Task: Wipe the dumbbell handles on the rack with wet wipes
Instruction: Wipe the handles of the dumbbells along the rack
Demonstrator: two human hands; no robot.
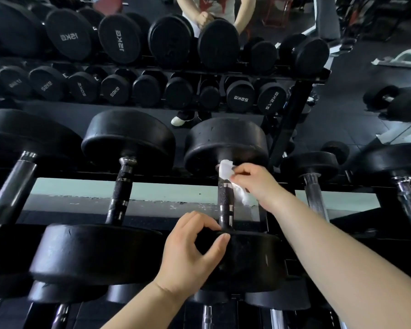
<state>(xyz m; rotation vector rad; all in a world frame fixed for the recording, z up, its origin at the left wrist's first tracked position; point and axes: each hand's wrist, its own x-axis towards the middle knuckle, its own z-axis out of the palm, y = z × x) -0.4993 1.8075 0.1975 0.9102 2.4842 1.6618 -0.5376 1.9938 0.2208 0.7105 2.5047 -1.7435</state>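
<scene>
In the lower centre of the frame, the left hand [190, 248] curled fingers and thumb over the near head of a dumbbell [225, 211] lying on the rack [81, 175]. Just above, mid-frame, the right hand [254, 181] pinched a white wet wipe [225, 169] against the far end of the handle [224, 195].

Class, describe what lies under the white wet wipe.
The far end of the dark knurled metal dumbbell handle; that covered stretch is hidden. The right hand pinches the white wet wipe.
</scene>
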